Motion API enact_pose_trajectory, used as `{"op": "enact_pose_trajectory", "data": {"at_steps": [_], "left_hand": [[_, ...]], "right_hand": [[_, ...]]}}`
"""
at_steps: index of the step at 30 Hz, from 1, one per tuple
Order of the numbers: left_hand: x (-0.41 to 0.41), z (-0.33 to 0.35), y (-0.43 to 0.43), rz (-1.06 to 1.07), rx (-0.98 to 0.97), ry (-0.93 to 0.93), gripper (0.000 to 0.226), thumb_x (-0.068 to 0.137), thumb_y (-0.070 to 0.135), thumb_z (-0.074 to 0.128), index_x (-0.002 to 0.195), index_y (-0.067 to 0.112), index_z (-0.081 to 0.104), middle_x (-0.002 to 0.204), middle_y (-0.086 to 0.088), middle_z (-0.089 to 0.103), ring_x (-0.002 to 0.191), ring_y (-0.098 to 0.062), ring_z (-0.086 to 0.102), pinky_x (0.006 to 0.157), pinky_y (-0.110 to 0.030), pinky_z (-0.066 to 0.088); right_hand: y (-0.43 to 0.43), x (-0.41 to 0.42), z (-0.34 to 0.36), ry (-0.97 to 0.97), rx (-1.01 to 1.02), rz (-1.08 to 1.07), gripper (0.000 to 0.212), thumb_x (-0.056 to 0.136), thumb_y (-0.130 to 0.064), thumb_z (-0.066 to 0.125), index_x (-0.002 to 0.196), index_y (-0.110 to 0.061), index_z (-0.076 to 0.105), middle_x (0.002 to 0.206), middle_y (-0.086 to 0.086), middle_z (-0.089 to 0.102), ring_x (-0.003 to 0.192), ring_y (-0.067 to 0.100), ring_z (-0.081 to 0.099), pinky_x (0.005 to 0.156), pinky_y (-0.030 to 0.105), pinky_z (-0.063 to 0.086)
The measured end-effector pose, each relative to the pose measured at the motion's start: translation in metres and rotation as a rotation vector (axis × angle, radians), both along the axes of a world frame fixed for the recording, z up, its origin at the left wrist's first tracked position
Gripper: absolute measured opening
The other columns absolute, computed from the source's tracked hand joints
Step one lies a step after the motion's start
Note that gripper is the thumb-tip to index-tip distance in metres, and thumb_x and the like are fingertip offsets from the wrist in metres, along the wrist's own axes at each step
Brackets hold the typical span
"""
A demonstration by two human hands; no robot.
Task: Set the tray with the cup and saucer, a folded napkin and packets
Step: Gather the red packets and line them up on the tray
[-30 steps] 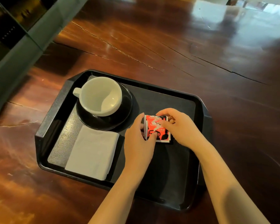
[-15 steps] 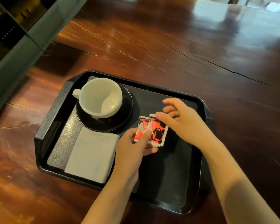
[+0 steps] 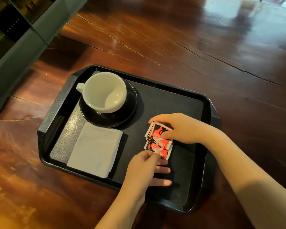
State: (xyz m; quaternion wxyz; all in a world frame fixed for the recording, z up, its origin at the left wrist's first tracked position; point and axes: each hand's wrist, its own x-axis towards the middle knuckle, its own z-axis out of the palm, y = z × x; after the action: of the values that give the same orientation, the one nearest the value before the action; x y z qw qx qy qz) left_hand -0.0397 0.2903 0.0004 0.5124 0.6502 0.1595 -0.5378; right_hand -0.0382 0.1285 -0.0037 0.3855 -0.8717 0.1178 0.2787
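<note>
two red packets (image 3: pixel 157 140) are being held on the black tray (image 3: pixel 56 104), right of its middle, one overlapping the other. the right grip (image 3: pixel 183 129) is pinching the far one between thumb and fingers, and the left grip (image 3: pixel 142 167) is pinching the near one by its edge. the white cup (image 3: pixel 104 91) is standing on the black saucer (image 3: pixel 124 116) at the far left, with the folded napkin (image 3: pixel 94 149) lying just beside it. the tray is sitting on the wooden desk (image 3: pixel 205 47).

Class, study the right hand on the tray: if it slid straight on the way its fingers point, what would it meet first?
Beyond the packets it grips, the right hand would probably meet the rim of the black saucer first, then the cup; height is unclear.
</note>
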Motion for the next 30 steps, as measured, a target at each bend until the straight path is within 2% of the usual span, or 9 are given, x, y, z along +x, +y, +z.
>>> {"op": "enact_pose_trajectory", "data": {"at_steps": [5,7,9,11,12,16,20,24,30], "left_hand": [[-0.004,-0.008,0.014,-0.194,0.126,-0.175,0.016,0.094,0.022,0.051,0.105,0.017,0.062,0.082,-0.005,0.068,0.068,-0.016,0.068,0.060,-0.035,0.060],[-0.010,-0.014,0.018,-0.318,0.177,-0.506,0.016,0.092,0.024,0.054,0.104,0.023,0.064,0.083,0.006,0.067,0.072,-0.009,0.065,0.067,-0.031,0.059],[-0.014,-0.017,0.018,-0.461,0.239,-0.906,0.018,0.090,0.027,0.056,0.107,0.031,0.062,0.097,0.017,0.062,0.086,-0.001,0.057,0.078,-0.015,0.048],[-0.015,-0.021,0.016,-0.569,0.240,-1.177,0.030,0.085,0.024,0.063,0.115,0.029,0.061,0.112,0.016,0.058,0.103,0.000,0.050,0.087,-0.009,0.034],[-0.015,-0.025,0.013,-0.631,0.241,-1.238,0.036,0.080,0.021,0.070,0.115,0.025,0.063,0.116,0.010,0.060,0.108,-0.007,0.052,0.090,-0.015,0.036],[-0.018,-0.035,0.010,-0.774,0.309,-1.314,0.047,0.062,0.017,0.084,0.106,0.019,0.069,0.113,-0.002,0.067,0.102,-0.024,0.064,0.080,-0.036,0.053],[-0.022,-0.037,0.017,-0.804,0.327,-1.332,0.046,0.062,0.018,0.085,0.105,0.019,0.070,0.112,-0.003,0.068,0.102,-0.024,0.064,0.079,-0.036,0.054],[-0.024,-0.038,0.020,-0.790,0.345,-1.331,0.045,0.063,0.019,0.084,0.105,0.019,0.069,0.111,-0.003,0.067,0.102,-0.024,0.064,0.080,-0.036,0.053],[-0.021,-0.035,0.010,-0.794,0.350,-1.367,0.051,0.068,0.025,0.079,0.116,0.019,0.063,0.122,-0.002,0.063,0.109,-0.023,0.060,0.083,-0.035,0.051]], "right_hand": [[0.006,-0.003,-0.008,-0.058,-0.075,-0.059,0.045,0.088,-0.018,0.059,0.130,-0.023,0.042,0.126,0.000,0.058,0.105,0.013,0.060,0.081,0.022,0.049],[0.004,-0.006,-0.007,-0.101,-0.111,-0.077,0.041,0.088,-0.019,0.060,0.127,-0.022,0.047,0.125,0.000,0.056,0.106,0.012,0.057,0.083,0.020,0.045],[0.000,-0.008,-0.006,-0.129,-0.141,-0.087,0.042,0.087,-0.020,0.060,0.127,-0.022,0.049,0.122,0.001,0.052,0.101,0.011,0.053,0.082,0.019,0.042],[-0.005,-0.009,-0.005,-0.148,-0.156,-0.110,0.043,0.087,-0.019,0.060,0.128,-0.022,0.049,0.122,0.002,0.052,0.098,0.009,0.050,0.081,0.019,0.040],[-0.008,-0.010,-0.004,-0.153,-0.162,-0.120,0.043,0.087,-0.019,0.060,0.129,-0.021,0.049,0.122,0.003,0.053,0.099,0.009,0.050,0.081,0.019,0.040],[-0.015,-0.011,-0.004,-0.142,-0.171,-0.155,0.044,0.087,-0.017,0.060,0.130,-0.021,0.049,0.125,0.003,0.055,0.107,0.011,0.054,0.082,0.019,0.042],[-0.010,-0.009,-0.010,-0.178,-0.166,-0.191,0.043,0.087,-0.017,0.060,0.129,-0.022,0.050,0.125,0.001,0.056,0.109,0.011,0.056,0.078,0.016,0.041],[-0.003,-0.007,-0.012,-0.178,-0.169,-0.143,0.044,0.087,-0.018,0.060,0.130,-0.021,0.049,0.126,0.001,0.057,0.113,0.013,0.054,0.088,0.022,0.042],[-0.009,-0.006,-0.013,-0.191,-0.184,-0.134,0.045,0.087,-0.020,0.060,0.130,-0.021,0.049,0.124,0.002,0.054,0.099,0.006,0.046,0.082,0.019,0.039]]}}
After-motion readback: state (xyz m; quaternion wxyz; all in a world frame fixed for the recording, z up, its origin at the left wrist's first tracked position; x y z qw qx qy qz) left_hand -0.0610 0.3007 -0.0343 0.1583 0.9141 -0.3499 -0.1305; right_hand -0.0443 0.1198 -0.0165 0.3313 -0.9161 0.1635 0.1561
